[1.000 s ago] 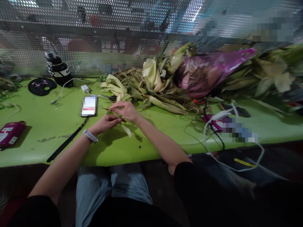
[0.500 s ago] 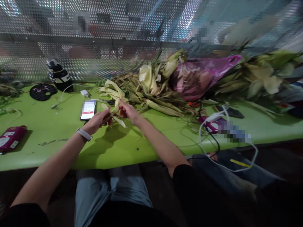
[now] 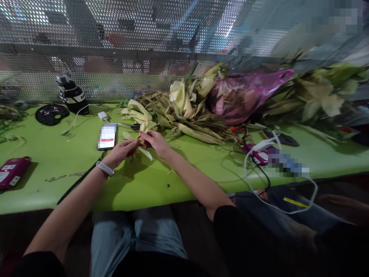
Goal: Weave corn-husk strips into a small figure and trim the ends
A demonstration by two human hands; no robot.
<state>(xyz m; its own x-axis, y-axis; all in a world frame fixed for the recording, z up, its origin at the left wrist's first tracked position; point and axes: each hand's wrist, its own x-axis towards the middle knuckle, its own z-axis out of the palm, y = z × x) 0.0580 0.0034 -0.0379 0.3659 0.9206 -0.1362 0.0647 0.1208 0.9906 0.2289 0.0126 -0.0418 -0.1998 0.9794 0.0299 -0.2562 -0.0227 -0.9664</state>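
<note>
Both my hands meet over the green table (image 3: 144, 184), pinching a small bundle of pale corn husk strips (image 3: 142, 136). My left hand (image 3: 122, 151), with a white wristband, grips the husk from the left with closed fingers. My right hand (image 3: 154, 141) holds the same piece from the right, fingers pinched on it. Loose ends of the husk stick out left and down toward the table. Just behind my hands lies a large heap of dried corn husks (image 3: 178, 111).
A phone (image 3: 107, 136) lies left of my hands, scissors (image 3: 131, 125) behind them. A purple plastic bag (image 3: 245, 96) tops the husk heap. White cables (image 3: 268, 154) and a maroon device (image 3: 11, 172) lie on the table. A perforated metal screen (image 3: 115, 50) backs it.
My hands lifted the husk piece off the table and worked it, then lowered slightly; the husk ends now fan out between my fingers. The view shifted a little.
</note>
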